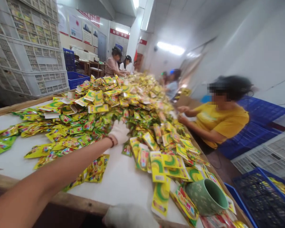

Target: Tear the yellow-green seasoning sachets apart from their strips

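My left hand [120, 132], in a white glove with a bracelet at the wrist, reaches forward to the edge of a big heap of small packets [137, 110]. Its fingers look stretched out over green and yellow packets, and I see nothing held in them. At the table's near edge is my right hand [131, 217], also gloved and blurred, with its fingers hidden. Between the hands lies bare white tabletop [116, 186]. Flat yellow packs [158, 166] lie to the right of my left hand. Shiny yellow packets [95, 169] lie under and beside my left forearm.
A green cup [206, 196] lies on its side at the front right. White crates [26, 47] are stacked at the left. A co-worker in a yellow shirt [218, 120] is at the right side, near blue crates [263, 190]. Other people work farther back.
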A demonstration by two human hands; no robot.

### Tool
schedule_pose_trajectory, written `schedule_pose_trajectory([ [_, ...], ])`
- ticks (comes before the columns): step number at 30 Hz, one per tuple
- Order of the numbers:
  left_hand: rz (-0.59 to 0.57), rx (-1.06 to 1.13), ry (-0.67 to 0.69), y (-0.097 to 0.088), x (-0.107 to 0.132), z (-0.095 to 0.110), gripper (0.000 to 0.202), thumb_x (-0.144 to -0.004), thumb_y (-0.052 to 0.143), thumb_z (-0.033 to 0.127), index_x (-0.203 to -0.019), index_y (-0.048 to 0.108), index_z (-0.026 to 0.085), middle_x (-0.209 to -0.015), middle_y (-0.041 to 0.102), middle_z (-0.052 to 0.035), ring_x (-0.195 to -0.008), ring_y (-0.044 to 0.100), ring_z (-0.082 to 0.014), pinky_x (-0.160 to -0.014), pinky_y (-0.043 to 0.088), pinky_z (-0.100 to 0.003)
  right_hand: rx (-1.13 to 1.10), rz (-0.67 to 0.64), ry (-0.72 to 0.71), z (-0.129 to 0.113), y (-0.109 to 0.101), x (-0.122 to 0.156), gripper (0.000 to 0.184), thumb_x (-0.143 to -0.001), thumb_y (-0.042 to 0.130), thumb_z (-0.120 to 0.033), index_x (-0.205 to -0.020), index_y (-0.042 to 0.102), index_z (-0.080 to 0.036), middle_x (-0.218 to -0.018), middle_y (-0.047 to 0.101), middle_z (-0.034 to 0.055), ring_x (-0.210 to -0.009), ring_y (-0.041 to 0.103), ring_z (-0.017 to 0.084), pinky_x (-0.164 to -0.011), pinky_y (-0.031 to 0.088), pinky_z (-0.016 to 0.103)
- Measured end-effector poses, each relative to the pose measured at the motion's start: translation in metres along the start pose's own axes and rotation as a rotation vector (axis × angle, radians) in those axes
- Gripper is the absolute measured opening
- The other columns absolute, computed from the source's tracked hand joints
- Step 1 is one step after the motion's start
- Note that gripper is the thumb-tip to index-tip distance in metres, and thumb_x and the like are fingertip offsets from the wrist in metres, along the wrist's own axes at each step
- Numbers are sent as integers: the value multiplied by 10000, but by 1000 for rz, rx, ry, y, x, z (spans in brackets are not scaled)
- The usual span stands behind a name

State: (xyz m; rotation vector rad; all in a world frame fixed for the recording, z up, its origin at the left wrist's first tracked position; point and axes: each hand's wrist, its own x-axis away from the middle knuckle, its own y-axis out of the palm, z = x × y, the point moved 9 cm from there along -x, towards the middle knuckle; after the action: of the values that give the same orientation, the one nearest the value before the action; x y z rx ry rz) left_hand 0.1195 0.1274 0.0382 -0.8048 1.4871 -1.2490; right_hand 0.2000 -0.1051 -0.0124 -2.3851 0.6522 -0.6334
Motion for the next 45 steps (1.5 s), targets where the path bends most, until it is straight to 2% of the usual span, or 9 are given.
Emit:
schedule_pose_trajectory([
  [7,-39,-53,275,2,-30,52,326,-816,498,214,-1129,588,220,-1060,602,-109,-970,534,-254,-806,419,-385,-117,137,-147,-15,-35,-76,309,-797,480,-143,-968,723,-229,-851,711,-38,-790,632,122,-740,475,166],
  [12,-60,-64,364,26,-68,74,638,-694,691,322,-1291,474,260,-1147,573,-123,-1030,539,-296,-834,433,-415,14,142,-134,0,-42,-91,361,-731,510,-154,-1017,703,-257,-943,722,-25,-828,641,149,-745,479,187],
  [16,-63,-67,295,34,-80,91,281,-871,454,197,-1125,575,183,-1021,604,-145,-835,625,-247,-684,466,-372,56,61,-115,12,-31,-93,371,-715,542,-198,-1057,678,-243,-942,721,1,-781,638,170,-681,489,211],
  [21,-77,-78,308,26,-71,98,250,-929,362,222,-1053,577,195,-953,637,-90,-820,648,-230,-613,484,-321,-17,132,-173,15,-33,-90,373,-720,482,-116,-1004,691,-240,-941,705,13,-833,639,157,-712,465,199],
  [29,125,-45,348,-44,14,53,274,-925,380,214,-1124,567,203,-1095,621,-67,-994,595,-187,-843,502,-305,-22,276,-132,25,-48,-85,269,-743,491,-116,-899,691,-207,-792,674,7,-732,609,148,-655,441,210],
  [34,178,-28,317,-70,108,-5,249,-881,418,161,-1009,630,186,-1046,648,-85,-991,598,-206,-907,495,-368,-55,646,-39,40,-88,-76,400,-674,508,-83,-1034,649,-185,-1162,598,91,-1157,531,237,-1007,405,343],
  [37,84,15,267,-71,145,-30,347,-838,562,345,-1152,589,200,-1178,619,-106,-1087,577,-249,-953,484,-406,-58,767,126,61,-98,-73,519,-703,517,-120,-1220,564,-125,-1298,518,169,-1260,474,289,-1053,391,397],
  [41,139,93,83,-80,127,-68,425,-860,531,406,-1227,542,193,-1286,570,-116,-1181,539,-238,-1011,453,-377,17,776,201,77,-81,-78,628,-729,552,-178,-1352,476,-176,-1420,430,164,-1293,457,330,-1008,446,437],
  [45,239,-24,-153,-84,44,-112,547,-812,565,347,-1313,481,146,-1380,476,-161,-1287,441,-265,-1078,372,-380,157,724,194,87,-54,-85,812,-643,662,-163,-1411,424,-283,-1426,451,116,-1282,457,383,-986,454,489],
])
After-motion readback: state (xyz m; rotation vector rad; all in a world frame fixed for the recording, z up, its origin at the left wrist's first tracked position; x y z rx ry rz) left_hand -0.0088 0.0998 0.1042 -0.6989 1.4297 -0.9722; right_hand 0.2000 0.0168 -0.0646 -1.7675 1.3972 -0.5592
